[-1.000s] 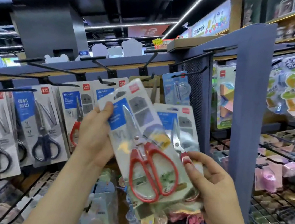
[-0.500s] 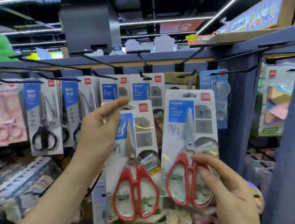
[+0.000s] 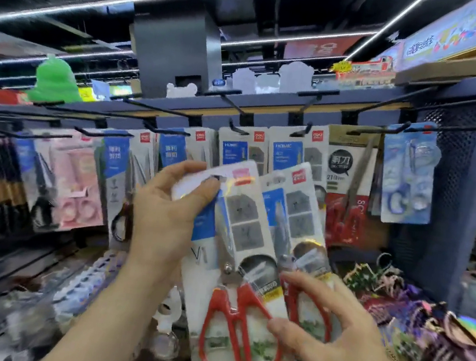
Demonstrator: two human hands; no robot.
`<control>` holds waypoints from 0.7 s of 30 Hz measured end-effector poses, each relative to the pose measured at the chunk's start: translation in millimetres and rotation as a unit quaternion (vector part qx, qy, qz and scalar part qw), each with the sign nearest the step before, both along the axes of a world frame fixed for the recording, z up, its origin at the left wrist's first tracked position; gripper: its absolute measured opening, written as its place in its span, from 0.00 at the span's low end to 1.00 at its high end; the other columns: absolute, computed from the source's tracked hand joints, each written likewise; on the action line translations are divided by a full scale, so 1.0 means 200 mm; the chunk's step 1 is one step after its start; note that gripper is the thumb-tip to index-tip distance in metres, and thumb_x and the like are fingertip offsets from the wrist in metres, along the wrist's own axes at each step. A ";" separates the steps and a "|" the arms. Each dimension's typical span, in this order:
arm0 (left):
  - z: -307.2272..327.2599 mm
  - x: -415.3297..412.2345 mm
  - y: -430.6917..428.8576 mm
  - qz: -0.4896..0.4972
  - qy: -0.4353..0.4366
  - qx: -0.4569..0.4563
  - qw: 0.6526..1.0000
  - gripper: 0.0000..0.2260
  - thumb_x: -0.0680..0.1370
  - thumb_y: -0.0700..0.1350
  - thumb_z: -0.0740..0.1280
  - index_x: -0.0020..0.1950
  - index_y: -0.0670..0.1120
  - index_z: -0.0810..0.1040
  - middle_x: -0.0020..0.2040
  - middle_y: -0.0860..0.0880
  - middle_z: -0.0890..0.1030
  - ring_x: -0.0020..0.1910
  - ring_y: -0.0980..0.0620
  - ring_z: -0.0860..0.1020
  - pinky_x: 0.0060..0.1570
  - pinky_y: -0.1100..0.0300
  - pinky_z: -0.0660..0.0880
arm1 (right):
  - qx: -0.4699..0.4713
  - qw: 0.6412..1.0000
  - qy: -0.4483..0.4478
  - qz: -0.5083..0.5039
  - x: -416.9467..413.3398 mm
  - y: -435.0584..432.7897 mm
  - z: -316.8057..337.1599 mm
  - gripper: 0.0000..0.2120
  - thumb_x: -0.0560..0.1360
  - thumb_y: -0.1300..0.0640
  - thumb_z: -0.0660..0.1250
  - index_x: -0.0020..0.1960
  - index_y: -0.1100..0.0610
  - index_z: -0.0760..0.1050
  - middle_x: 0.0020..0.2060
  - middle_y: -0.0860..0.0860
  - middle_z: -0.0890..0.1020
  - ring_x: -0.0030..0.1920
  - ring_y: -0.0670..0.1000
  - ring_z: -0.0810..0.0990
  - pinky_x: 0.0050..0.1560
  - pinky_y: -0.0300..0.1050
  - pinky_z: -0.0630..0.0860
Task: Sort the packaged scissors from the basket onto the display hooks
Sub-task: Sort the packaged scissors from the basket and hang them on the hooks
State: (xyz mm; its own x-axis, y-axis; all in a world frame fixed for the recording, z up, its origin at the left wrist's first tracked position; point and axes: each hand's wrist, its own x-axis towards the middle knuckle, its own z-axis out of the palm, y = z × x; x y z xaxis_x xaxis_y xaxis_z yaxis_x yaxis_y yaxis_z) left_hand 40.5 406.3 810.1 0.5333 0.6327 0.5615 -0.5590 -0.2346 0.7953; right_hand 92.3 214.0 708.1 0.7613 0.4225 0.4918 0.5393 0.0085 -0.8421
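Scissors, where are they now? one kid asks.

Two packs, the other kid says. The front pack point(image 3: 239, 255) has red handles and is held up in front of the rack point(image 3: 270, 106). The second pack point(image 3: 301, 218) sits right behind it, a bit to the right.

What do the hands do?

The left hand point(image 3: 167, 210) has its fingers curled over the top left corner of the front pack and grips it. The right hand point(image 3: 328, 338) is at the bottom. Its fingers are spread and bent over the red handles of the second pack, and its thumb presses on the front pack.

Where should they go?

I think on a hook point(image 3: 238, 128) where the same blue and white hanging packs point(image 3: 286, 156) are, just above.

How do you do it well?

One pack at a time. Find the little hole at the top of the card. The left fingers are right by it, so I think they should slide aside. Line the hole up with the hook's tip and push the card back until it hangs flat, face out. The plastic looks shiny and slippy, so hold the other pack tight or it may drop.

And the basket?

I cannot see it here.
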 end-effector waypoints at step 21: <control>0.33 0.45 -0.22 -0.091 0.019 0.137 0.986 0.04 0.78 0.44 0.71 0.43 0.51 0.80 0.41 0.51 0.85 0.39 0.55 0.82 0.39 0.61 0.79 | 0.208 0.970 0.055 -0.117 0.12 -0.06 0.11 0.03 0.66 0.52 0.73 0.38 0.45 0.85 0.41 0.39 0.85 0.44 0.33 0.81 0.44 0.21 0.71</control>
